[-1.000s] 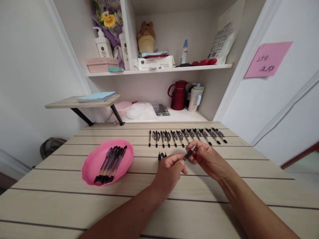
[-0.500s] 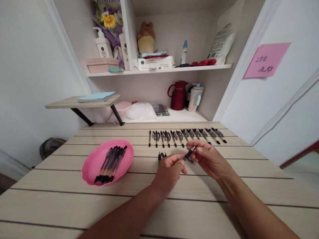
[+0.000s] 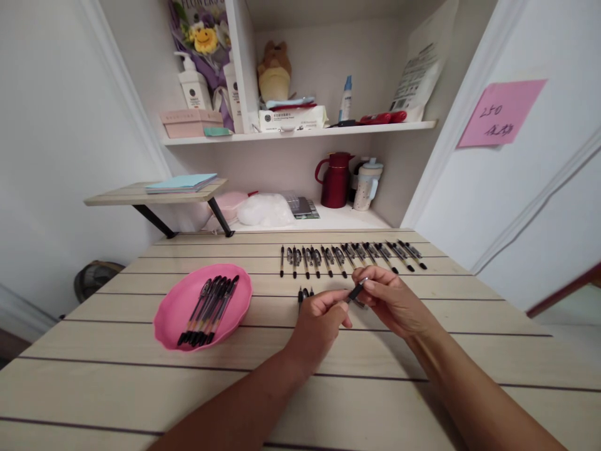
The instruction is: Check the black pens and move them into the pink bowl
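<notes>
A black pen [image 3: 357, 290] is held aslant between my hands above the table, its silvery tip pointing up and right. My left hand [image 3: 319, 322] is closed around the pen's lower part. My right hand [image 3: 392, 300] pinches at the tip end with thumb and fingers. Beyond the hands, several uncapped pens [image 3: 330, 262] lie in a row with their black caps [image 3: 317, 257] beside them. More pens [image 3: 300, 297] lie just behind my left hand, partly hidden by it. Something dark under my right hand is mostly covered.
A pink scalloped dish [image 3: 169, 313] on the left holds several capped pens [image 3: 218, 307]. Behind it, a small raised shelf [image 3: 107, 195] carries blue-topped papers [image 3: 183, 182]. A red jug [image 3: 335, 181] and a light tumbler [image 3: 367, 188] stand at the back of the wooden table [image 3: 263, 401].
The right fingers have shifted very slightly at the pen's tip, which shows less now. The left hand and everything on the table look the same.
</notes>
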The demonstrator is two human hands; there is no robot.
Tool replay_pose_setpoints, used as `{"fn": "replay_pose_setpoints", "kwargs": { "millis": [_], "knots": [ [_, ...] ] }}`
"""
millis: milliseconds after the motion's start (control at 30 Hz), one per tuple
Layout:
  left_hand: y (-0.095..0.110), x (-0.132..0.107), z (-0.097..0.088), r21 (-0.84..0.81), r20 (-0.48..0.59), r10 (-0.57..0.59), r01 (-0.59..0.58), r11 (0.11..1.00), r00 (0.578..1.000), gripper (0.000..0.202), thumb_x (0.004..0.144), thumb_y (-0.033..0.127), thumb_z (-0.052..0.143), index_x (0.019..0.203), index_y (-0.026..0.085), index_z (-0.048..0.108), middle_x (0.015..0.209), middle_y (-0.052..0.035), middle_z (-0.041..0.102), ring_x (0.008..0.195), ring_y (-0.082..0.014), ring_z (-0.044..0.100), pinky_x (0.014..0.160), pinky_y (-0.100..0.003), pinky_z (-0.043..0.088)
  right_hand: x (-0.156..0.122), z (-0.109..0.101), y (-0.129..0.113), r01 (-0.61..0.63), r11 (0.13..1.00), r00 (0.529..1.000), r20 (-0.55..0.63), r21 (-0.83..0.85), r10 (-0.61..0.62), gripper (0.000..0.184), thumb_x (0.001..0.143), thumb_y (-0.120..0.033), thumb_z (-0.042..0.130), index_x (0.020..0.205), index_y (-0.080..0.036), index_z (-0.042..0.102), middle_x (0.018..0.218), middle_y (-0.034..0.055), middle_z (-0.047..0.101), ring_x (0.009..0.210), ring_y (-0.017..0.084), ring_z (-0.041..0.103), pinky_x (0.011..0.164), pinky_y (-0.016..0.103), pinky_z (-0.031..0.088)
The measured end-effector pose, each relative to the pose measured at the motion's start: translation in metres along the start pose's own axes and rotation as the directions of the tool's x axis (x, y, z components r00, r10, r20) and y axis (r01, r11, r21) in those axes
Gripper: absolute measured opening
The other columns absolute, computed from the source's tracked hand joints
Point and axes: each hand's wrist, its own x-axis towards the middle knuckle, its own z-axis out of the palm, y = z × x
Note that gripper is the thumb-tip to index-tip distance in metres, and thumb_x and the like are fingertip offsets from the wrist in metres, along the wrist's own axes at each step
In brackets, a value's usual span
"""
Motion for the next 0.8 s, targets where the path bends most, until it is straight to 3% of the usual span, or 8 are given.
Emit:
{"fn": "replay_pose_setpoints", "kwargs": {
  "millis": [100, 233, 400, 567, 733, 800],
  "knots": [
    [-0.0003, 0.0003, 0.0001, -0.002, -0.013, -0.002, 0.002, 1.0, 1.0, 0.038, 0.075, 0.025, 0.048, 0.109, 0.015, 0.06, 0.06, 0.0024, 0.053, 0.039, -0.0023, 0.028, 0.04, -0.019, 0.021, 0.0004, 0.0011, 0.0005, 0.011, 1.0, 1.0, 0.015, -0.004, -0.011, 0.014, 0.065, -0.027, 0.071, 0.068, -0.02, 0.059, 0.075, -0.0008, 0.055, 0.048, 0.006, 0.034, 0.045, 0.023, 0.023],
    [-0.0006, 0.0006, 0.0, -0.008, -0.011, 0.007, -0.008, 1.0, 1.0, 0.037, 0.075, 0.025, 0.049, 0.109, 0.015, 0.06, 0.061, 0.0022, 0.053, 0.039, -0.0022, 0.028, 0.04, -0.019, 0.021, -0.0001, 0.0002, -0.0017, -0.025, 1.0, 1.0, 0.018, -0.016, 0.026, 0.02, 0.067, -0.031, 0.069, 0.083, -0.02, 0.064, 0.08, 0.0024, 0.058, 0.05, 0.007, 0.036, 0.046, 0.024, 0.024],
    [-0.0054, 0.0022, -0.0015, 0.013, -0.033, 0.023, -0.023, 1.0, 0.999, 0.038, 0.076, 0.027, 0.05, 0.111, 0.015, 0.06, 0.06, 0.0021, 0.054, 0.04, -0.0023, 0.029, 0.041, -0.018, 0.022, 0.0005, -0.0004, -0.0009, -0.002, 0.999, 1.0, 0.016, -0.045, 0.003, 0.012, 0.066, -0.026, 0.07, 0.067, -0.019, 0.061, 0.072, -0.0006, 0.055, 0.048, 0.006, 0.034, 0.045, 0.023, 0.023],
    [-0.0048, 0.0017, -0.0011, 0.006, -0.011, 0.051, -0.051, 0.999, 0.999, 0.037, 0.076, 0.026, 0.049, 0.111, 0.016, 0.06, 0.06, 0.0025, 0.052, 0.04, -0.0023, 0.029, 0.04, -0.018, 0.022, -0.0002, 0.0003, 0.0003, -0.026, 0.999, 0.999, 0.023, -0.035, 0.027, 0.017, 0.068, -0.029, 0.068, 0.083, -0.02, 0.063, 0.082, 0.0023, 0.058, 0.05, 0.006, 0.037, 0.046, 0.023, 0.025],
    [-0.0048, 0.0027, -0.001, 0.038, -0.044, 0.032, -0.03, 0.999, 0.999, 0.039, 0.076, 0.028, 0.05, 0.111, 0.015, 0.059, 0.06, 0.0021, 0.053, 0.04, -0.0026, 0.029, 0.04, -0.018, 0.023, 0.0014, -0.0008, 0.0036, 0.002, 0.999, 1.0, -0.006, -0.051, -0.003, 0.013, 0.065, -0.028, 0.07, 0.068, -0.019, 0.06, 0.075, 0.0001, 0.055, 0.048, 0.006, 0.034, 0.045, 0.023, 0.024],
    [-0.0051, 0.0031, -0.0016, 0.036, -0.039, 0.035, -0.033, 0.999, 0.999, 0.039, 0.076, 0.028, 0.049, 0.111, 0.015, 0.06, 0.06, 0.0021, 0.053, 0.04, -0.0026, 0.029, 0.041, -0.018, 0.022, 0.0011, 0.0, 0.0031, -0.002, 0.999, 1.0, 0.006, -0.05, 0.002, 0.014, 0.065, -0.029, 0.07, 0.072, -0.02, 0.061, 0.079, 0.001, 0.057, 0.049, 0.006, 0.036, 0.045, 0.024, 0.026]
  ]
}}
